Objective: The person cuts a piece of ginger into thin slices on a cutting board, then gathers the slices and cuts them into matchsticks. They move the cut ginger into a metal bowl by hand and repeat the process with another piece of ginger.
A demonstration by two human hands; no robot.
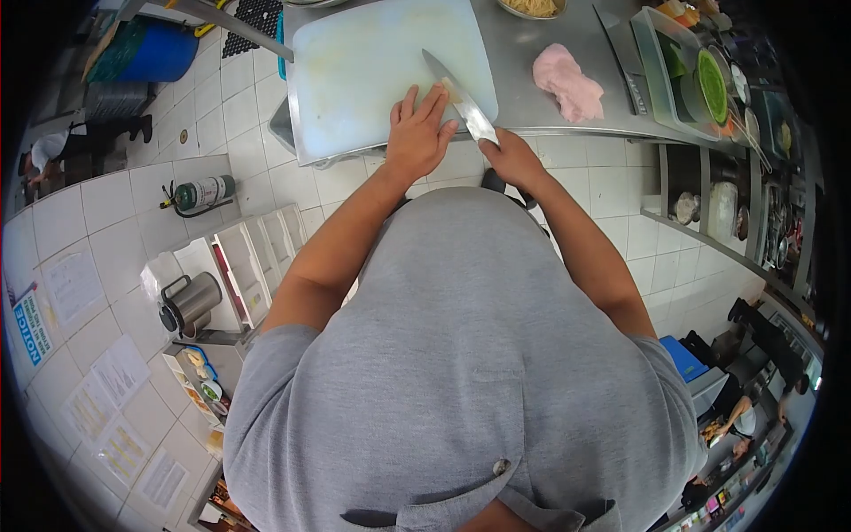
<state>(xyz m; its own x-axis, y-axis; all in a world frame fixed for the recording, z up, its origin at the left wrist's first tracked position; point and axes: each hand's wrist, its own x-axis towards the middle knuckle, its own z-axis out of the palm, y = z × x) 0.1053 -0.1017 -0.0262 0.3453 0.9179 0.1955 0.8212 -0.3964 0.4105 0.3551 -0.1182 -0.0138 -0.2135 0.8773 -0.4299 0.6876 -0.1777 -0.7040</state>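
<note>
My left hand (418, 133) rests flat on the near right corner of a white cutting board (363, 71), its fingertips touching a small pale yellowish piece of food (449, 87). My right hand (512, 161) grips the handle of a large kitchen knife (456, 96). The blade lies across the board's right edge, right beside the food and my left fingers. My grey shirt fills the lower half of the view.
A raw pink piece of meat (567, 82) lies on the steel counter (523, 53) right of the board. A second knife (620, 58) lies further right, beside a tray with containers (700, 80). A bowl of noodles (532, 7) sits at the back. Other people stand at both sides.
</note>
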